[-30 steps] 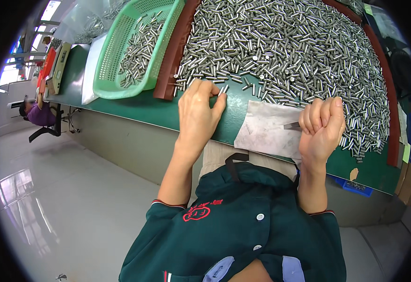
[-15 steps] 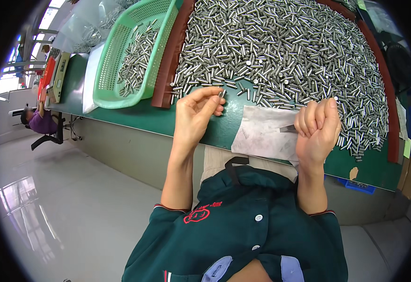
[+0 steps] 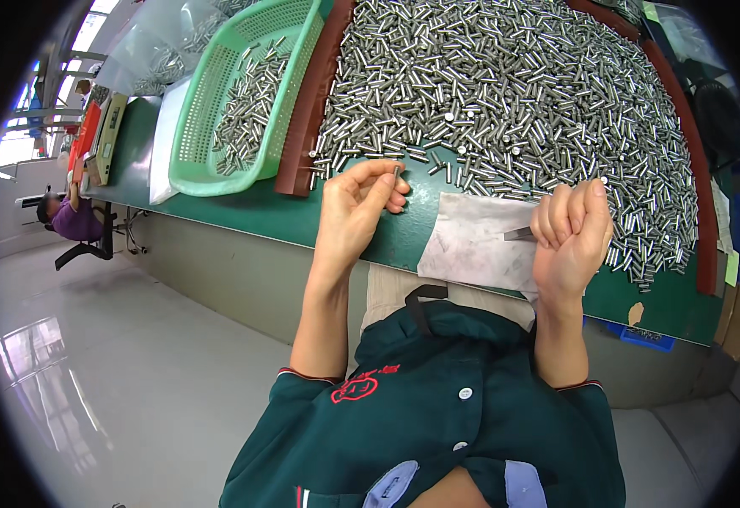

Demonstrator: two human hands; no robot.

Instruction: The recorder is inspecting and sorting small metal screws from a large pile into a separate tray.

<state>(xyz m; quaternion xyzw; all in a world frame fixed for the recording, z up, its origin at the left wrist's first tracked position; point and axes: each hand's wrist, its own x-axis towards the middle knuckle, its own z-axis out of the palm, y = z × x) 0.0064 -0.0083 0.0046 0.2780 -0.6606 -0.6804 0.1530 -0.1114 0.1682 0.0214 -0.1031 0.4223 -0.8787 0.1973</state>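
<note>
Between the thumb and forefinger of my left hand (image 3: pixel 351 216) a small metal pin (image 3: pixel 397 172) stands nearly upright. This hand is just over the near edge of a wide heap of short steel pins (image 3: pixel 497 93). My right hand (image 3: pixel 574 237) is closed in a fist, with a flat grey metal strip (image 3: pixel 518 234) sticking out on its left side; the rest of the strip is hidden in the fingers. Beneath the strip a stained whitish cloth (image 3: pixel 471 241) lies at the front edge of the green table (image 3: pixel 294 218).
A green plastic basket (image 3: pixel 185 152) with pins in it stands left of the heap. Dark red strips (image 3: pixel 300 161) border the heap on both sides. Clear bags of pins (image 3: pixel 154 63) lie at the far left. Another person (image 3: pixel 78 218) sits at the left. A blue tray (image 3: pixel 649 338) is below the table.
My left hand has shifted very slightly right, and the pin in its fingers now stands more upright. My right hand has hardly moved.
</note>
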